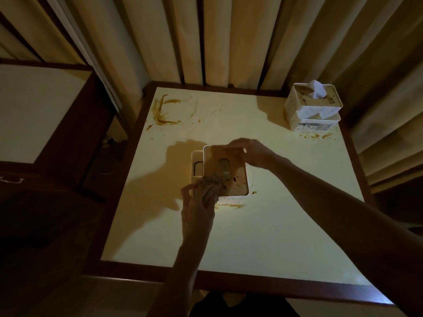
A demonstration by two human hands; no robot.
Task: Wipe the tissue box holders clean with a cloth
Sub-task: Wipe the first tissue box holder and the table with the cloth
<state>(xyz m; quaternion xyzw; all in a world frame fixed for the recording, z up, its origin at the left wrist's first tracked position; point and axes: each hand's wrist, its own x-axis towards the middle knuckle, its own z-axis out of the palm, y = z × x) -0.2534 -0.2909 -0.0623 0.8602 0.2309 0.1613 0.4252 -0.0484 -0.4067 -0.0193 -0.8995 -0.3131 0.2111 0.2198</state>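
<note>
On table (263, 236) | left hand (198, 207) grips cloth (211, 183) | right hand (250, 152) holds holder (229, 177) (label unreadable)

Near holder (225, 171) mid-table (263, 236); second holder (312, 106) far right.

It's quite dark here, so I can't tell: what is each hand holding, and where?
The left hand grips a bunched cloth against the near holder; the right hand grips that holder's far rim.
</note>
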